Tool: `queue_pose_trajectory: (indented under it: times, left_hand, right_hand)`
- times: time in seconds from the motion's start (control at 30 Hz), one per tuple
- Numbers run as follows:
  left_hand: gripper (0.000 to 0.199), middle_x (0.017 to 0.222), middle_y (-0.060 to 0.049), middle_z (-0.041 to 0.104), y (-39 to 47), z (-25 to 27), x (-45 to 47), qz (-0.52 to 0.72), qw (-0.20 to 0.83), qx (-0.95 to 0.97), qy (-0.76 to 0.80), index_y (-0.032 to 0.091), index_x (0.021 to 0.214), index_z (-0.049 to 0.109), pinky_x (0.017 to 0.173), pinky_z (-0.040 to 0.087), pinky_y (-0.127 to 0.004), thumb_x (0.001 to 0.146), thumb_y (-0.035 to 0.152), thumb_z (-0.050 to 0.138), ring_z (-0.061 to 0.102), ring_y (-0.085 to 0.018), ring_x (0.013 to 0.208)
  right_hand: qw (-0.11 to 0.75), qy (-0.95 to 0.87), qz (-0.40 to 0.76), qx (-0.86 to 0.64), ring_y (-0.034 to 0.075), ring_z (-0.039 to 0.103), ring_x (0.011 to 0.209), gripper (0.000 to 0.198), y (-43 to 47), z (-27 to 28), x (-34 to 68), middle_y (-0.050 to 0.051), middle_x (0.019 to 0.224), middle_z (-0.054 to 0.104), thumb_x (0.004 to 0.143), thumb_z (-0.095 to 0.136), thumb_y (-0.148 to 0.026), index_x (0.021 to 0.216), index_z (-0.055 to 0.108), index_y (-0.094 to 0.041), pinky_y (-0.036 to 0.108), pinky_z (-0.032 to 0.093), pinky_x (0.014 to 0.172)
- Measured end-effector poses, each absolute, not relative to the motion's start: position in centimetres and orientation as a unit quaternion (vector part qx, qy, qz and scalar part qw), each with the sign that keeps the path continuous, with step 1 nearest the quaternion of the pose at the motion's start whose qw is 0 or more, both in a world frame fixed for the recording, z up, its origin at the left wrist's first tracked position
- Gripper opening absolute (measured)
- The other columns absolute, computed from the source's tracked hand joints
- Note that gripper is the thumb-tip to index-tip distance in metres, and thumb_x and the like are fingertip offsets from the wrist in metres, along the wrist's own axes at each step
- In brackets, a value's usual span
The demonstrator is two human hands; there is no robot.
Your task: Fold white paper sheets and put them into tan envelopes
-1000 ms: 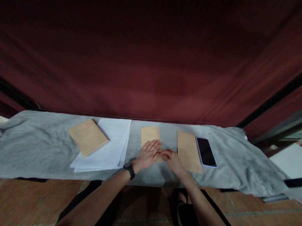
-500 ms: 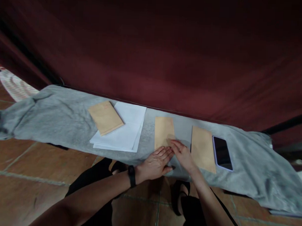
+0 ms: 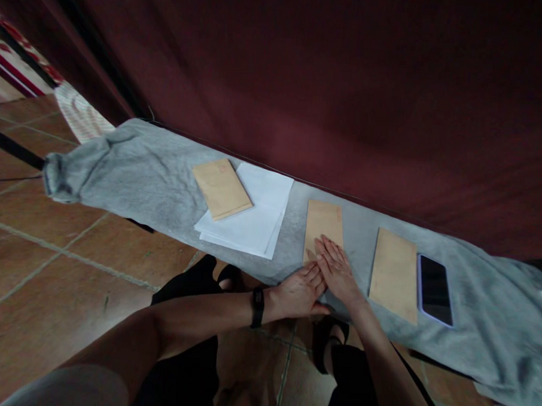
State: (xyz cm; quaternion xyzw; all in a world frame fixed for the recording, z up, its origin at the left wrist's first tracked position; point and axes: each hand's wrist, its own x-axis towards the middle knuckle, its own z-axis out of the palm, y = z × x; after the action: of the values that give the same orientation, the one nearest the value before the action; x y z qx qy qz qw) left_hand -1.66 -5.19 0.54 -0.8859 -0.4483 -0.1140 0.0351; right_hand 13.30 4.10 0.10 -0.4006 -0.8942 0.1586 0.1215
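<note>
A tan paper envelope lies in front of me on a grey cloth, its lower part covered by my hands. My left hand, with a dark band on the wrist, rests flat over the envelope's near end, fingers stretched out. Lying flat on the envelope just right of it, my right hand has its fingers extended and touches the left fingertips. Neither hand grips anything that I can see. The envelope's upper part shows small reddish print at its right corner.
To the left, more tan envelopes overlap a few white paper sheets. On the right are another tan envelope stack and a phone in a lilac case. A dark red fabric rises behind the cloth-covered surface.
My right hand has gone from bent fingers at the envelope's edge to lying flat on it. The left hand stays pressed at the near end. The view has shifted and tilted.
</note>
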Motion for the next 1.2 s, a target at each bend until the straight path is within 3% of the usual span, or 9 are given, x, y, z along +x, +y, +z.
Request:
queue_pose_trajectory:
  times: [0.33,0.47,0.6,0.7,0.9,1.03,1.2]
  left_hand:
    - [0.089,0.148,-0.031,0.047,-5.8,0.8,-2.2,-0.094,0.062,-0.882,-0.458,-0.006,0.145,0.042,0.119,0.027,-0.046,0.096,0.069,0.036,0.044,-0.035,0.141]
    - [0.081,0.148,-0.031,0.048,-5.8,1.2,-2.6,-0.097,0.063,-0.875,-0.469,-0.005,0.143,0.044,0.117,0.031,-0.046,0.099,0.062,0.038,0.047,-0.035,0.139]
    - [0.042,0.145,-0.022,0.055,-5.2,2.0,-3.8,-0.069,0.057,-0.882,-0.463,0.004,0.138,0.051,0.112,0.039,-0.040,0.102,0.023,0.041,0.053,-0.027,0.135]
    - [0.044,0.146,-0.016,0.056,-4.4,2.5,-4.7,-0.036,0.054,-0.886,-0.459,0.009,0.136,0.053,0.103,0.047,-0.036,0.094,0.004,0.040,0.055,-0.023,0.133]
    - [0.036,0.138,-0.015,0.061,-3.3,3.4,-5.3,-0.038,0.036,-0.882,-0.468,0.014,0.124,0.058,0.100,0.048,-0.038,0.092,0.003,0.046,0.057,-0.024,0.128]
    - [0.032,0.134,-0.015,0.063,-2.9,3.3,-5.4,-0.033,0.039,-0.885,-0.463,0.015,0.119,0.060,0.100,0.048,-0.038,0.092,0.004,0.048,0.058,-0.024,0.125]
    - [0.035,0.130,-0.012,0.066,-2.6,2.9,-6.1,-0.012,0.026,-0.882,-0.471,0.017,0.118,0.061,0.096,0.049,-0.037,0.091,0.004,0.044,0.060,-0.023,0.121]
  right_hand:
    - [0.112,-0.880,0.079,-0.454,0.026,0.025,0.153,0.058,4.4,-0.7,14.9,0.006,0.166,0.023,0.105,0.028,-0.036,0.161,0.017,-0.026,0.056,0.024,0.122]
    - [0.113,-0.871,0.054,-0.475,0.025,0.026,0.152,0.059,4.3,-1.4,15.7,0.007,0.167,0.023,0.105,0.026,-0.038,0.161,0.018,-0.022,0.053,0.023,0.123]
    - [0.145,-0.856,0.044,-0.495,0.026,0.028,0.151,0.059,4.3,-1.9,16.6,0.011,0.164,0.031,0.105,0.026,-0.041,0.160,0.023,-0.018,0.052,0.023,0.122]
    - [0.165,-0.843,0.047,-0.511,0.028,0.034,0.147,0.057,4.4,-2.0,16.9,0.013,0.160,0.039,0.104,0.029,-0.040,0.156,0.033,-0.017,0.054,0.025,0.121]
    - [0.207,-0.818,0.068,-0.532,0.029,0.046,0.136,0.048,4.8,-1.2,16.5,0.014,0.146,0.054,0.099,0.038,-0.029,0.143,0.052,-0.017,0.050,0.037,0.112]
    - [0.221,-0.805,0.074,-0.545,0.031,0.052,0.125,0.046,4.6,-0.9,15.7,0.016,0.137,0.058,0.096,0.041,-0.025,0.139,0.055,-0.017,0.050,0.042,0.106]
    - [0.217,-0.802,0.083,-0.550,0.031,0.052,0.124,0.044,4.1,-0.7,15.3,0.017,0.135,0.059,0.095,0.043,-0.023,0.136,0.057,-0.014,0.050,0.044,0.104]
